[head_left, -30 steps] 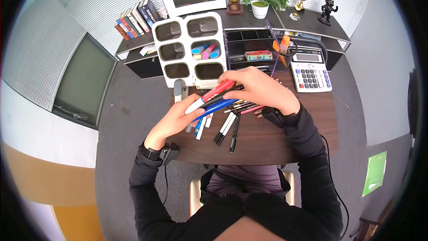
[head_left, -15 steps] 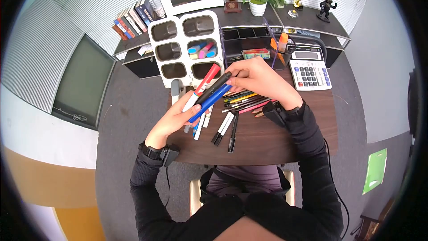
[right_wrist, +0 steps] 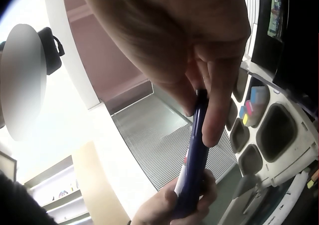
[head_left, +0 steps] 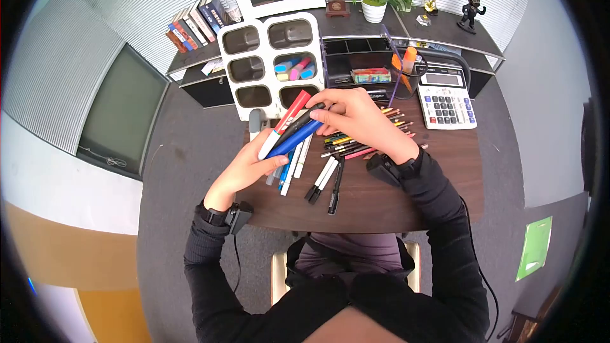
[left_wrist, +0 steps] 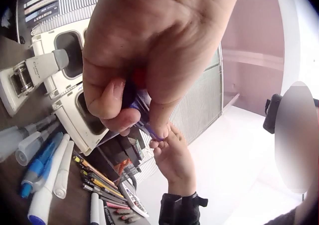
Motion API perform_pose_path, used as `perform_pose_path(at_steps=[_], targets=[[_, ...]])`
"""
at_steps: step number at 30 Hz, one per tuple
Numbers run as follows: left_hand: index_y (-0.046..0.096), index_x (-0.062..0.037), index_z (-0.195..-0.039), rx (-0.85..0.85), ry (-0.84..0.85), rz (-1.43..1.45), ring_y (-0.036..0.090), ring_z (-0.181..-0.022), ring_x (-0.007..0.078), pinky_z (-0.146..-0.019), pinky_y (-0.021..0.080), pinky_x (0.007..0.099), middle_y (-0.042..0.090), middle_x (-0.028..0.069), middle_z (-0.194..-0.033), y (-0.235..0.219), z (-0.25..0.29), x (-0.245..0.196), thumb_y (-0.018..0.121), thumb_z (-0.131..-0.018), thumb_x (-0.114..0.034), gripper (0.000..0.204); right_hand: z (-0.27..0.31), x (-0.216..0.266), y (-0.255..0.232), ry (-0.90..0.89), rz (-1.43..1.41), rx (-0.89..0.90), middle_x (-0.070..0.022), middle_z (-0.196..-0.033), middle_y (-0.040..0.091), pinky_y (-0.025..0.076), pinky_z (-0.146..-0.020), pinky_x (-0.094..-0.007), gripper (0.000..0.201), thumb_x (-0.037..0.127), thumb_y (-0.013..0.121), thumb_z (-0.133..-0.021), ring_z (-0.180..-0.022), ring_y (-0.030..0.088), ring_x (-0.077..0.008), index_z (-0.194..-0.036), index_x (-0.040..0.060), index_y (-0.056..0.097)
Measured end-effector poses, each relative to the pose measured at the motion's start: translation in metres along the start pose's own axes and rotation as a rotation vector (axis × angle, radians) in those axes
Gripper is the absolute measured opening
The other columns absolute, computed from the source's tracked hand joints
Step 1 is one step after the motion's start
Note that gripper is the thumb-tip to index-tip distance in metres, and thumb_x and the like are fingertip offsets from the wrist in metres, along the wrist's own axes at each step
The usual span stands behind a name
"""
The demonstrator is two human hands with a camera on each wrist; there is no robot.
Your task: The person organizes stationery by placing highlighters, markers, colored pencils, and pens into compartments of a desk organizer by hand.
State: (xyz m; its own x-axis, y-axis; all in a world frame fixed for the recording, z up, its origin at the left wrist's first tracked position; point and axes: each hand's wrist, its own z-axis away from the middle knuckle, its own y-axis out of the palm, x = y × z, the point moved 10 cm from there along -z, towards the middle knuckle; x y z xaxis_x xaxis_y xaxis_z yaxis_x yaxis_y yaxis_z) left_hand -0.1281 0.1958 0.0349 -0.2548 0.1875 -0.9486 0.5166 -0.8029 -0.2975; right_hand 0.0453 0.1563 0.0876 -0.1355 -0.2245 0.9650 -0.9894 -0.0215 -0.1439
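Observation:
Three thick markers are bunched above the desk: a red-and-white one, a black one and a blue one. The left hand grips their lower ends, thumb across the blue marker. At their upper ends the right hand pinches the black marker's tip between thumb and fingers. In the right wrist view the blue marker runs from the left hand up to the right hand's fingers. The left wrist view shows the left hand curled round the markers, mostly hiding them.
A white six-compartment holder with highlighters stands behind the hands. Below lie white and blue pens, black-capped markers and pencils. A stapler, a black organizer and a calculator are nearby.
The bundle has shifted slightly left and lies at a lower slant than half a second ago. The right hand has moved a little left with it, and the left hand still grips the markers.

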Motion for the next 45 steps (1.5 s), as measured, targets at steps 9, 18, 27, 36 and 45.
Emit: perform_pose_path(at_steps=[9, 18, 27, 36, 45], targets=[[0.049, -0.0067, -0.135, -0.222, 0.024, -0.108, 0.049, -0.07, 0.0045, -0.061, 0.041, 0.0219, 0.053, -0.0034, -0.085, -0.065, 0.021, -0.001, 0.062, -0.099, -0.02, 0.041, 0.007, 0.031, -0.003, -0.231, 0.314, 0.015, -0.0125, -0.09, 0.069, 0.052, -0.068, -0.0334, 0.039, 0.021, 0.073, -0.09, -0.075, 0.067, -0.0207, -0.121, 0.0004, 0.063], [0.05, 0.0001, -0.131, -0.621, 0.142, -0.816, 0.065, -0.101, 0.0316, -0.088, 0.05, 0.0371, 0.065, 0.0208, -0.113, -0.138, 0.003, -0.015, 0.062, -0.098, -0.02, 0.04, 0.017, 0.051, -0.016, -0.213, 0.396, 0.058, -0.0062, -0.094, 0.068, 0.052, -0.065, -0.0268, 0.037, 0.009, 0.067, -0.091, -0.076, 0.064, -0.012, -0.127, 0.0017, 0.061], [0.055, 0.0012, -0.126, -0.568, 0.068, -1.386, 0.068, -0.091, 0.0382, -0.076, 0.057, 0.0438, 0.057, 0.0212, -0.113, -0.124, -0.058, -0.051, 0.075, -0.083, -0.01, 0.049, 0.028, 0.075, -0.032, -0.288, 0.384, 0.001, -0.0048, -0.087, 0.067, 0.049, -0.059, -0.0271, 0.036, 0.012, 0.069, -0.091, -0.069, 0.063, -0.0134, -0.125, 0.0038, 0.062], [0.061, -0.0041, -0.123, -0.554, 0.295, -0.891, 0.064, -0.104, 0.0352, -0.089, 0.054, 0.0413, 0.056, 0.0159, -0.118, -0.119, -0.069, -0.061, 0.081, -0.074, -0.011, 0.053, 0.029, 0.071, -0.039, -0.239, 0.451, 0.035, -0.0069, -0.086, 0.067, 0.05, -0.059, -0.0273, 0.034, 0.012, 0.067, -0.092, -0.073, 0.065, -0.0146, -0.125, 0.0042, 0.061], [0.058, -0.0095, -0.136, -0.272, 0.253, -0.73, 0.061, -0.104, 0.0196, -0.083, 0.051, 0.029, 0.053, 0.0071, -0.124, -0.112, -0.065, -0.067, 0.081, -0.078, -0.012, 0.062, 0.029, 0.071, -0.037, -0.281, 0.445, 0.056, -0.0076, -0.083, 0.069, 0.049, -0.058, -0.0289, 0.032, 0.012, 0.067, -0.091, -0.068, 0.066, -0.0166, -0.121, 0.0041, 0.063]])
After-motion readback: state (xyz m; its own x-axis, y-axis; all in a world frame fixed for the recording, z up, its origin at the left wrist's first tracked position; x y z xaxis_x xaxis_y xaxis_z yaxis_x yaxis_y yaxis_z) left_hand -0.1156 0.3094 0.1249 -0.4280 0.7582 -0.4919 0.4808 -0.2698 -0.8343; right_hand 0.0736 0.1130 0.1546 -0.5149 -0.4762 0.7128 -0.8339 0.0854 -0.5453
